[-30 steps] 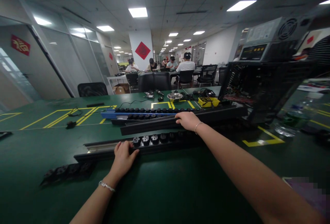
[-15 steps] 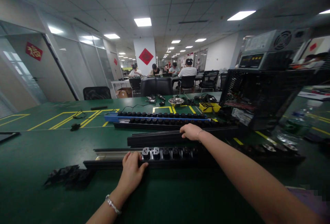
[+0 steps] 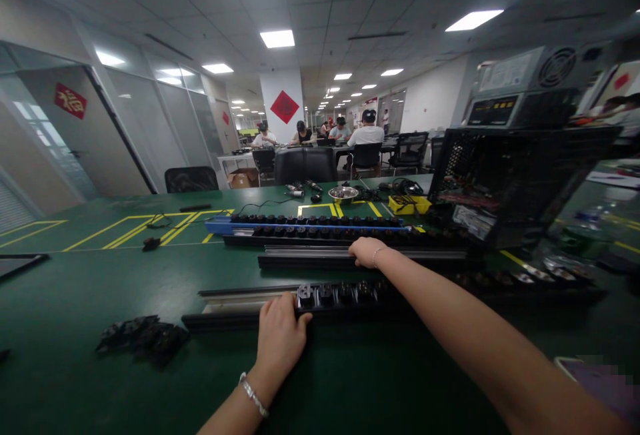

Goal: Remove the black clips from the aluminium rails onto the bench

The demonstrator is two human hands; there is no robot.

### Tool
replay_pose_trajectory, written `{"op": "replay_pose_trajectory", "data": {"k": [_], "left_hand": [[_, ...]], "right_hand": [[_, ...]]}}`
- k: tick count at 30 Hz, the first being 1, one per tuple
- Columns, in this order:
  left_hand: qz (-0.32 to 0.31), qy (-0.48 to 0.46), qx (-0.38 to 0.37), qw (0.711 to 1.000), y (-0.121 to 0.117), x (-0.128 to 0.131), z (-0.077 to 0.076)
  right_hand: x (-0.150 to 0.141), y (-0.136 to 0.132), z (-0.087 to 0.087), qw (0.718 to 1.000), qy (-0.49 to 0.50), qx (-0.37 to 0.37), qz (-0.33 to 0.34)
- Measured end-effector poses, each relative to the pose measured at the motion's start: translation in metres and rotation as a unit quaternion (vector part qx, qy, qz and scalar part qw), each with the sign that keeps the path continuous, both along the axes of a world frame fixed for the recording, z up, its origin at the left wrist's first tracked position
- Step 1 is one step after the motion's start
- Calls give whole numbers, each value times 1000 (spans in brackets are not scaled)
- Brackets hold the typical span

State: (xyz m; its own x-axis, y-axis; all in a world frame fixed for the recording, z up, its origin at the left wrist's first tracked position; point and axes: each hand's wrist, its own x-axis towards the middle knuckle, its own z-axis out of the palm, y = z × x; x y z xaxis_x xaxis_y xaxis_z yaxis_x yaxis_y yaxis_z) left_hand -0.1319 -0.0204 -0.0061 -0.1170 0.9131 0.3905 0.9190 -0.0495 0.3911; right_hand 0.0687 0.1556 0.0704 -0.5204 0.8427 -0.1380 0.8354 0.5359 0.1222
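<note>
My left hand (image 3: 283, 328) is closed over the near black rail (image 3: 227, 321), its thumb along the front wall beside the leftmost socket. This rail is an open channel with a row of black socket modules (image 3: 326, 293) seated in it; its left stretch is bare. My right hand (image 3: 367, 252) reaches across and grips the upper edge of a second black rail (image 3: 305, 261) behind it, fingers bent down and partly hidden. That second rail shows a silvery inside. My right forearm hides part of the near rail. Loose black modules (image 3: 145, 339) lie heaped left of the near rail.
Farther back lie a blue rail (image 3: 220, 225) and a black one, both with sockets. A metal bowl (image 3: 343, 193), a yellow tray (image 3: 411, 206) and cables lie beyond. At right stand an open computer case (image 3: 520, 181) and a plastic bottle (image 3: 583, 231). Several people sit farther off.
The near rail and my left hand have shifted to the right. The second rail has moved slightly back and turned, so more of its silvery inside shows; my right hand stays on it.
</note>
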Motion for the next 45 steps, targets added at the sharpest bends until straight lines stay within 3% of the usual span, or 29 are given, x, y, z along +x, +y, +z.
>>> {"op": "replay_pose_trajectory", "data": {"k": [9,13,18,22,26,30,34,37,40,43,45], "left_hand": [[4,9,-1,1000,5,-7,1],[12,15,1,1000,5,-11,3],[14,14,2,1000,5,-19,5],[1,17,12,1000,4,-25,4],[26,57,58,996,2,-42,4],[64,137,129,980,-4,-85,1],[72,167,108,977,-10,-118,-4],[14,169,98,981,-5,-99,-2],[-62,154,75,983,9,-52,4],[-55,104,41,992,23,-13,11],[-36,64,12,997,29,-3,14]], "right_hand": [[-5,6,-9,999,12,-3,-30],[-3,6,-4,997,38,-3,-62],[7,-24,2,989,121,30,-79],[17,-79,-21,955,269,126,-20],[20,-117,-60,937,276,212,40],[20,-119,-84,926,248,278,58],[16,-112,-93,913,250,318,55],[12,-112,-95,904,260,335,51],[11,-113,-96,902,265,338,49],[12,-113,-96,903,267,332,45],[12,-113,-95,905,268,327,42]]}}
